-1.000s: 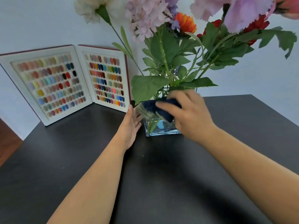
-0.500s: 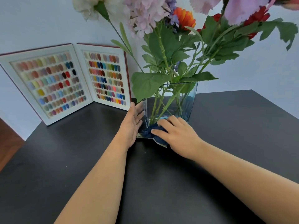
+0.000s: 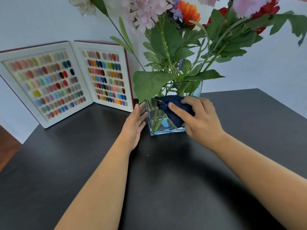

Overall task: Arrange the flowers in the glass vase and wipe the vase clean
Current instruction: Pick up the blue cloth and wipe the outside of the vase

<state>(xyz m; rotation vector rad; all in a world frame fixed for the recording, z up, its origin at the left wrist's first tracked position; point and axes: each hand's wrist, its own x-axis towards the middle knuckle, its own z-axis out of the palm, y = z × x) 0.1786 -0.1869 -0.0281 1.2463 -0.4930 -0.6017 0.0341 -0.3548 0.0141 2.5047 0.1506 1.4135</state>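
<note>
Right hand (image 3: 201, 121) is sitting higher on the vase (image 3: 167, 130) than half a second ago, up from the base to mid-height of the near face, fingers curled and pressing a dark blue cloth (image 3: 172, 108) against the glass. Left hand (image 3: 135, 123) is lying flat, fingers straight, bracing the vase's left wall. Vase is standing upright on the black desk (image 3: 166, 188), flowers (image 3: 167, 39) fanning up out of it. Swatch book (image 3: 66, 80) is standing open, far left.

Cloth (image 3: 172, 112) against vase (image 3: 166, 130) (flowers (image 3: 187, 12) inside)
</note>
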